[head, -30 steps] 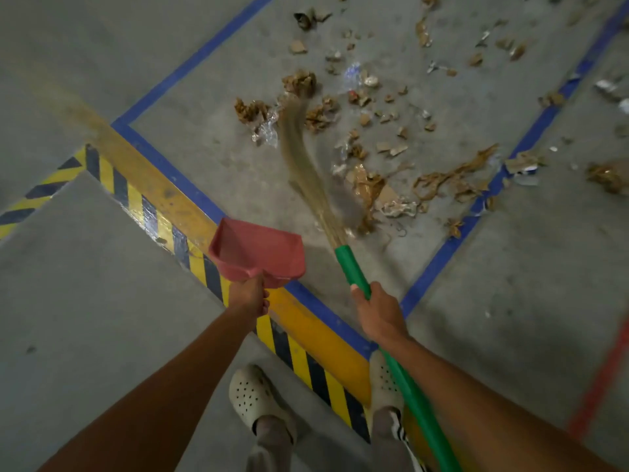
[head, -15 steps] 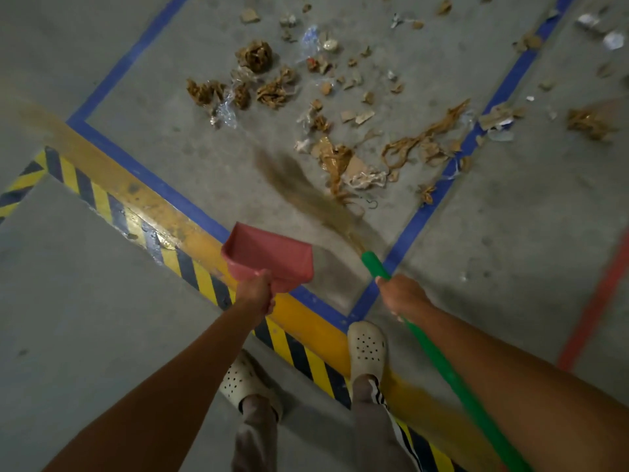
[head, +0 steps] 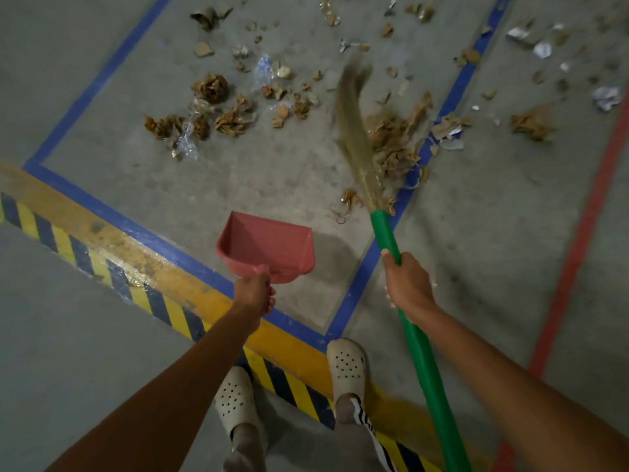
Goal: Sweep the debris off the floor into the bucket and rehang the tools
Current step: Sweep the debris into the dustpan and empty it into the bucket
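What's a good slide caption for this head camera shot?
Floor cleanup: left hand holds a red dustpan, right hand grips a green-handled broom amid scattered debris.

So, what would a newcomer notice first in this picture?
The red plastic dustpan, held by the left hand, sits at the centre. Right of it, the right hand grips a green-handled straw broom, its blurred bristles against a heap of brown paper scraps on the blue floor line.

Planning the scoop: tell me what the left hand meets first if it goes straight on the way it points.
The left hand holds the red dustpan; beyond it lies bare floor, then probably the brown paper scraps, though height is unclear.
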The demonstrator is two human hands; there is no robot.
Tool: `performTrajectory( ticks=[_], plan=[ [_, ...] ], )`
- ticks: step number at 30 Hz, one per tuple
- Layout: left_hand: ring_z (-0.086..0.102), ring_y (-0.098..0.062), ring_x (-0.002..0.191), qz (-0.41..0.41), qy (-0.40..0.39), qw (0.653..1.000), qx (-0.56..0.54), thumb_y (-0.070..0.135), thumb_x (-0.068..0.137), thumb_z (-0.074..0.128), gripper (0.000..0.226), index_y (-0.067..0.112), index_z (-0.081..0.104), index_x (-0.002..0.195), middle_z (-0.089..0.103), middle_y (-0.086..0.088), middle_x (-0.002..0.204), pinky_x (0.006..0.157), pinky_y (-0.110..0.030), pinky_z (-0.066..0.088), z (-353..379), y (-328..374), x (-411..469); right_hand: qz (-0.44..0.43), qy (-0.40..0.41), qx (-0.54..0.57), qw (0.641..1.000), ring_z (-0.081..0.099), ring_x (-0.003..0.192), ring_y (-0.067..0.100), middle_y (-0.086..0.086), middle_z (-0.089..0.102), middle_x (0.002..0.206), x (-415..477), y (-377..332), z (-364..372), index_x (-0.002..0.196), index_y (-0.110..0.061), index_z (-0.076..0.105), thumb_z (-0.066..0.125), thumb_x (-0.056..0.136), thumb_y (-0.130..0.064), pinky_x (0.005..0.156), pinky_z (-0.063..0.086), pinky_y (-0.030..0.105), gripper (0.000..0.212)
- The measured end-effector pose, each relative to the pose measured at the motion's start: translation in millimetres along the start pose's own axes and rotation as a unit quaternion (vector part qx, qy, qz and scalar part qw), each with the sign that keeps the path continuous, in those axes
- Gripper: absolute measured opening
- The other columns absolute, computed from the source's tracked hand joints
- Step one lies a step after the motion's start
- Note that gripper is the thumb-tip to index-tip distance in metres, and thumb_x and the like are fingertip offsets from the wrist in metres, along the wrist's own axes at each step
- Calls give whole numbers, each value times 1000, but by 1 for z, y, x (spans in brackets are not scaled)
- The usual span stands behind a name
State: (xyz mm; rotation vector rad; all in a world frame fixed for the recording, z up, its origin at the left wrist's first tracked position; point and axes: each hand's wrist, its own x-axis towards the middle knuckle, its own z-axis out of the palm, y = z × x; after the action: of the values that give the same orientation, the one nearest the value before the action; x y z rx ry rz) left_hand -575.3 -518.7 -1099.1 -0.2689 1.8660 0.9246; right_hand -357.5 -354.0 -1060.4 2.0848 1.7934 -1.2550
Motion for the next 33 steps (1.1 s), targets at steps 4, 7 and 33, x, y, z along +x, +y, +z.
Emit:
performTrajectory(
  ticks=[4,7,33],
  plan=[
    [38,-18,45,-7,6,1000,10,23,98,51,26,7,50,78,45,-12,64,39,-22,32,2,-3,6,-32,-74,-115,990,63,98,35,11,64,101,-26,15,17,112,-13,54,39,100,-55,74,44,35,47],
    [34,-16,37,-22,12,998,49,19,96,51,34,11,40,65,38,-9,57,39,-20,29,0,-9,13,-18,-134,-172,976,63,98,32,10,64,103,-34,35,39,115,-12,56,40,100,-54,75,46,33,47],
    [46,-19,43,12,-45,995,90,23,96,58,28,3,56,77,52,-12,62,37,-17,36,82,15,-7,100,65,-17,993,67,87,38,18,66,104,32,72,-47,110,-12,56,36,95,-62,82,57,46,57]
  ],
)
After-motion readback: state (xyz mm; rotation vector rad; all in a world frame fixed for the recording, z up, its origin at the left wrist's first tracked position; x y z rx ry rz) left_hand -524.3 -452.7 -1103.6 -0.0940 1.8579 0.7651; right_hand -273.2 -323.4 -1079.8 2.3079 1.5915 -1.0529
